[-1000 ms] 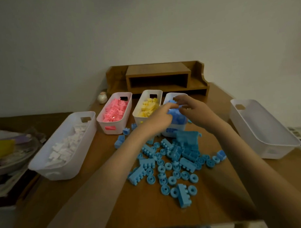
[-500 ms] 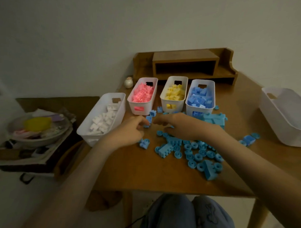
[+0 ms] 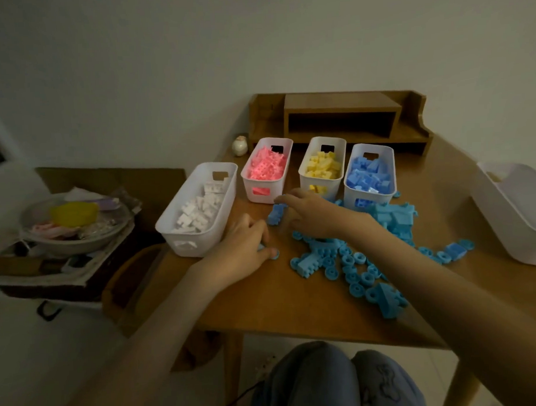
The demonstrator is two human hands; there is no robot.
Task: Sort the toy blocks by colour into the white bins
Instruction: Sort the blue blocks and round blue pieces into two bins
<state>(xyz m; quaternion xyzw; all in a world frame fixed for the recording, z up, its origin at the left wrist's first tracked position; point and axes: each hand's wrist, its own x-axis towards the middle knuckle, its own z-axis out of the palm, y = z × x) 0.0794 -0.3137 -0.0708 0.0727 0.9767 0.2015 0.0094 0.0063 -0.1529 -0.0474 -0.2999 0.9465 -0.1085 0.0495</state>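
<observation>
Pinching small blue piece (image 3: pixel 274 253), L hand (image 3: pixel 244 243) curled; R hand (image 3: pixel 315 213) fingers spread over blue block (image 3: pixel 276 214).

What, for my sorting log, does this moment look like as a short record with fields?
bins in row, left to right: white-block bin, pink-block bin, yellow-block bin, blue-block bin
unsorted: loose blue blocks on the table
left hand: fingers curled on a small blue piece
right hand: fingers spread over a blue block, contact unclear
extra: larger white bin, far right
</observation>
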